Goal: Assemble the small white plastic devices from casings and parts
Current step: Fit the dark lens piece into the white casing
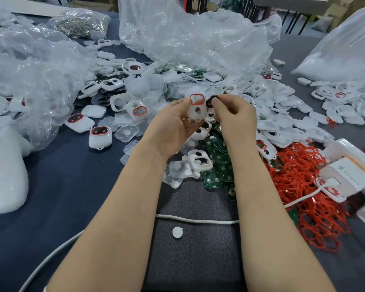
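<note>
My left hand (173, 121) grips a white casing (196, 109) upright over the middle of the table; a red ring lines its upper opening and a round hole sits below. My right hand (233, 114) pinches a small dark lens piece (212, 101) just to the right of the casing's top, close to it. Below my hands lie green circuit boards (216, 163) and more white casings (199, 162). A heap of red rings (299, 175) spreads at the right. Finished white devices (100, 137) with dark windows rest at the left.
Crumpled clear plastic bags (188, 39) hold parts at the back and left. A bag of metal clips (80, 22) sits far back left. White charger boxes (350, 171) and a white cable (198, 219) lie at the right and front. A large heap of white covers (282, 114) fills the right.
</note>
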Demonstrator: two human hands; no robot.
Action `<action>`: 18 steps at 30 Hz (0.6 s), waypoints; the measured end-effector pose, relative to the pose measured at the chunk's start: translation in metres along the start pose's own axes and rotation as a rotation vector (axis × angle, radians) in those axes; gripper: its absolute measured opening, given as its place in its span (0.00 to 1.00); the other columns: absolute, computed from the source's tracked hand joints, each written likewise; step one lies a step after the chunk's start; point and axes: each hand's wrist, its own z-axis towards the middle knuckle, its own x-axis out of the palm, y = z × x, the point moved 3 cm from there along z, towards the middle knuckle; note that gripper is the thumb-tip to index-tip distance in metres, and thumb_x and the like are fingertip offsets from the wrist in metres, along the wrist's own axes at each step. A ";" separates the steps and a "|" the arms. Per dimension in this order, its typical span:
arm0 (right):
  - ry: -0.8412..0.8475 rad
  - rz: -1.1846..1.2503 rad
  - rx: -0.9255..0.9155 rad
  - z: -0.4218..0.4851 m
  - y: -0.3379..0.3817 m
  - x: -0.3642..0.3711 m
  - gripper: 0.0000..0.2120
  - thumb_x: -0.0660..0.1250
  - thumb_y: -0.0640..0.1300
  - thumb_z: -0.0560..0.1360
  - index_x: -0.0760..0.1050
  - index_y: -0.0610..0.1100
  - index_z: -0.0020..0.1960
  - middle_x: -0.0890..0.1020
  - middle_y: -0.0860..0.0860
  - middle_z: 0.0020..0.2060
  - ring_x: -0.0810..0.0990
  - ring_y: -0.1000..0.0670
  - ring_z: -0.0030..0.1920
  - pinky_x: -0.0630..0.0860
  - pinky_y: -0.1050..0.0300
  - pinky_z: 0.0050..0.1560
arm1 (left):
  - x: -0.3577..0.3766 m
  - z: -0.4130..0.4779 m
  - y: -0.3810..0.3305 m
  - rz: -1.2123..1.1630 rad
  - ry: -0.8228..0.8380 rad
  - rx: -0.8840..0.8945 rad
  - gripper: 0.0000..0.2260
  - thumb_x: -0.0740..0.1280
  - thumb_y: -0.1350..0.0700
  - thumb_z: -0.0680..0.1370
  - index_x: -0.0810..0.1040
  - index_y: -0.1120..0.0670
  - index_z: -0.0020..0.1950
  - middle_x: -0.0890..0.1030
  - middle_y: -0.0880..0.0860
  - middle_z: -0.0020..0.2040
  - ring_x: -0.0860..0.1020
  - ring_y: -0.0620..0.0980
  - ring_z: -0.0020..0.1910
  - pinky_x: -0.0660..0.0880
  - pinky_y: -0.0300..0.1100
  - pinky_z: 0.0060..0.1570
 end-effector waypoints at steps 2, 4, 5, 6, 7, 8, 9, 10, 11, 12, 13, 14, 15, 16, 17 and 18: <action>-0.003 0.277 0.161 -0.001 -0.002 0.001 0.05 0.68 0.37 0.76 0.78 0.45 0.43 0.80 0.52 0.34 0.79 0.57 0.34 0.79 0.61 0.42 | 0.000 0.001 0.001 -0.003 -0.016 0.020 0.14 0.60 0.59 0.82 0.70 0.62 0.66 0.81 0.56 0.45 0.79 0.49 0.40 0.80 0.40 0.43; 0.025 0.467 0.284 -0.003 -0.002 0.005 0.04 0.67 0.35 0.76 0.77 0.42 0.45 0.81 0.49 0.35 0.80 0.57 0.33 0.78 0.65 0.38 | 0.000 0.001 0.002 0.013 -0.020 0.021 0.14 0.60 0.59 0.82 0.70 0.63 0.67 0.81 0.56 0.43 0.79 0.49 0.40 0.80 0.40 0.42; 0.037 0.503 0.314 -0.003 -0.003 0.006 0.04 0.66 0.35 0.76 0.77 0.42 0.46 0.81 0.48 0.36 0.81 0.56 0.33 0.78 0.65 0.38 | 0.000 0.000 0.003 0.018 -0.019 0.020 0.15 0.60 0.59 0.82 0.70 0.63 0.68 0.81 0.56 0.44 0.79 0.49 0.40 0.80 0.40 0.42; 0.041 0.520 0.328 -0.003 -0.003 0.006 0.05 0.66 0.34 0.77 0.77 0.43 0.46 0.81 0.48 0.37 0.81 0.56 0.33 0.78 0.65 0.38 | 0.000 0.000 0.003 0.011 -0.013 0.019 0.15 0.60 0.59 0.82 0.70 0.64 0.67 0.80 0.56 0.45 0.79 0.49 0.40 0.80 0.39 0.43; 0.034 0.532 0.337 -0.002 -0.003 0.006 0.05 0.66 0.34 0.77 0.77 0.43 0.47 0.81 0.48 0.37 0.81 0.56 0.34 0.78 0.65 0.39 | 0.000 0.001 0.003 -0.008 -0.002 0.018 0.15 0.60 0.59 0.82 0.71 0.64 0.66 0.80 0.56 0.46 0.79 0.49 0.41 0.80 0.39 0.43; 0.017 0.537 0.347 -0.002 -0.004 0.005 0.05 0.66 0.34 0.77 0.77 0.43 0.47 0.81 0.48 0.38 0.80 0.56 0.34 0.78 0.65 0.39 | 0.001 0.001 0.003 -0.037 0.013 0.018 0.13 0.60 0.59 0.82 0.72 0.63 0.65 0.80 0.56 0.47 0.80 0.49 0.41 0.80 0.39 0.44; -0.002 0.539 0.358 -0.002 -0.004 0.004 0.05 0.66 0.34 0.76 0.77 0.42 0.46 0.81 0.47 0.39 0.80 0.56 0.34 0.79 0.65 0.40 | 0.001 0.001 0.003 -0.065 0.024 0.018 0.12 0.60 0.59 0.82 0.72 0.63 0.63 0.80 0.57 0.48 0.80 0.49 0.41 0.80 0.39 0.43; -0.016 0.536 0.366 -0.002 -0.004 0.004 0.05 0.66 0.33 0.76 0.77 0.42 0.46 0.81 0.47 0.39 0.80 0.55 0.34 0.79 0.64 0.40 | 0.001 0.000 0.002 -0.083 0.026 0.019 0.11 0.60 0.59 0.82 0.72 0.62 0.62 0.80 0.57 0.49 0.80 0.49 0.41 0.81 0.39 0.41; -0.019 0.529 0.369 -0.003 -0.004 0.005 0.05 0.66 0.33 0.76 0.77 0.42 0.45 0.80 0.46 0.38 0.80 0.55 0.34 0.80 0.63 0.41 | 0.001 0.001 0.003 -0.084 0.018 0.021 0.10 0.60 0.59 0.82 0.72 0.62 0.61 0.79 0.57 0.49 0.80 0.50 0.41 0.81 0.39 0.39; -0.010 0.515 0.367 -0.003 -0.004 0.006 0.06 0.66 0.33 0.76 0.76 0.42 0.44 0.81 0.46 0.38 0.81 0.54 0.34 0.80 0.62 0.40 | 0.001 0.001 0.004 -0.062 0.002 0.027 0.09 0.61 0.59 0.82 0.73 0.62 0.59 0.79 0.57 0.48 0.80 0.49 0.40 0.81 0.38 0.37; 0.011 0.498 0.361 -0.003 -0.004 0.007 0.06 0.65 0.33 0.77 0.76 0.42 0.44 0.81 0.46 0.38 0.81 0.54 0.34 0.80 0.62 0.39 | 0.001 0.001 0.005 -0.018 -0.021 0.038 0.07 0.61 0.59 0.82 0.74 0.62 0.57 0.79 0.57 0.46 0.79 0.49 0.40 0.81 0.38 0.37; 0.039 0.479 0.353 -0.004 -0.003 0.008 0.06 0.65 0.34 0.77 0.77 0.42 0.44 0.81 0.46 0.39 0.81 0.53 0.36 0.79 0.62 0.38 | 0.001 0.002 0.006 0.036 -0.046 0.053 0.06 0.61 0.59 0.82 0.74 0.61 0.53 0.79 0.56 0.45 0.79 0.48 0.39 0.81 0.38 0.37; 0.067 0.459 0.344 -0.004 -0.002 0.009 0.07 0.64 0.35 0.78 0.77 0.43 0.44 0.82 0.46 0.39 0.82 0.53 0.36 0.79 0.62 0.38 | 0.000 0.002 0.007 0.079 -0.067 0.069 0.05 0.62 0.59 0.81 0.74 0.59 0.50 0.79 0.56 0.44 0.79 0.48 0.39 0.81 0.38 0.38; 0.090 0.439 0.335 -0.004 -0.002 0.009 0.08 0.63 0.36 0.79 0.78 0.43 0.44 0.82 0.47 0.39 0.82 0.53 0.37 0.79 0.61 0.38 | 0.000 0.003 0.007 0.103 -0.082 0.084 0.05 0.62 0.59 0.81 0.74 0.59 0.49 0.79 0.56 0.44 0.79 0.48 0.40 0.81 0.38 0.38; 0.105 0.420 0.327 -0.004 -0.002 0.010 0.09 0.62 0.37 0.79 0.78 0.43 0.44 0.83 0.48 0.39 0.82 0.53 0.37 0.79 0.61 0.38 | 0.000 0.004 0.008 0.112 -0.094 0.097 0.05 0.62 0.59 0.81 0.74 0.58 0.48 0.79 0.56 0.45 0.79 0.49 0.40 0.81 0.38 0.38; 0.116 0.405 0.321 -0.004 -0.002 0.010 0.09 0.61 0.39 0.80 0.79 0.43 0.44 0.83 0.48 0.39 0.82 0.52 0.38 0.79 0.60 0.40 | 0.000 0.004 0.008 0.114 -0.108 0.110 0.04 0.62 0.59 0.81 0.74 0.58 0.48 0.78 0.56 0.46 0.79 0.48 0.41 0.81 0.38 0.38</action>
